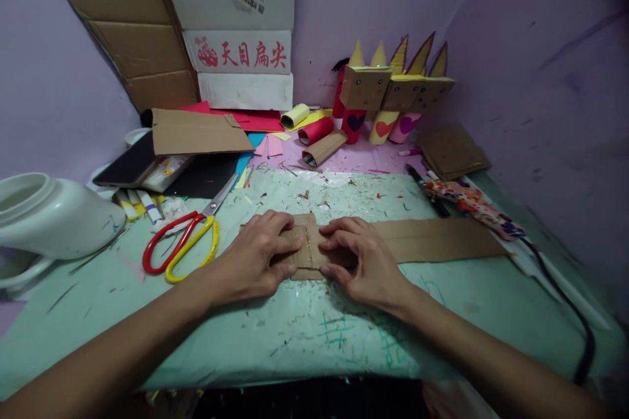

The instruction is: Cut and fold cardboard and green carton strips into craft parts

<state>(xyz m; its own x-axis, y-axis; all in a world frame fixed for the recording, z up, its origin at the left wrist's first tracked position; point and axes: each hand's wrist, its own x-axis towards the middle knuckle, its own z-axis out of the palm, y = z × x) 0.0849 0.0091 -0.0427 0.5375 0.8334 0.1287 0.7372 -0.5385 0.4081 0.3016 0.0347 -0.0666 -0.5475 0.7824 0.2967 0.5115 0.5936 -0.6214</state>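
A long brown cardboard strip lies flat across the green-covered table, running to the right. At its left part, near the middle of the view, is a cardboard piece with a thin glossy line along it. My left hand presses on the cardboard from the left, fingers bent and thumb at the near edge. On the other side of the line, my right hand grips the strip, fingertips on top and thumb at its near edge. A narrow gap separates the hands.
Scissors with red and yellow handles lie left of my left hand. A white jar is at far left. A glue gun with a black cord lies right. Cardboard figures and paper tubes stand or lie behind.
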